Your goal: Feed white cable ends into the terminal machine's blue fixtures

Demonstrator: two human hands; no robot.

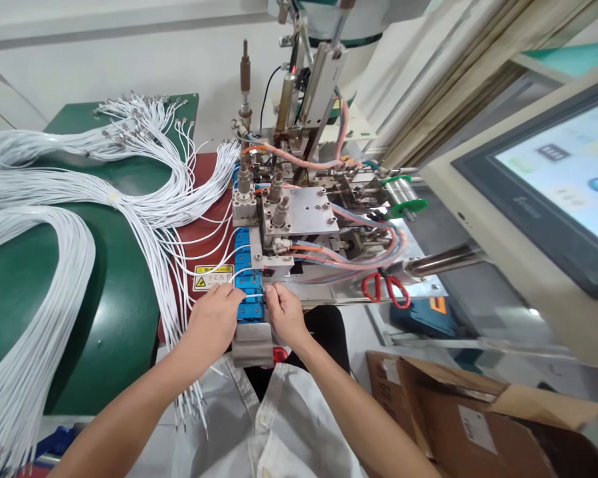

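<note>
White cables run from a bundle (144,252) to a row of blue fixtures (249,310) along the machine's near left side. My left hand (218,313) is closed on a white cable (252,295) at the left edge of the fixtures. On their right side, my right hand (284,312) has its thumb and fingers pinched at the cable's end; the tip between them is too small to make out. Several other cables lie across the fixtures farther up.
Beyond the hands stands the machine with its metal plate (303,211) and hoses. Red scissors (386,290) and a solder-like wire spool (401,197) are right. A screen (568,166), cardboard box (458,411) and green table (114,285) with cable bundles surround it.
</note>
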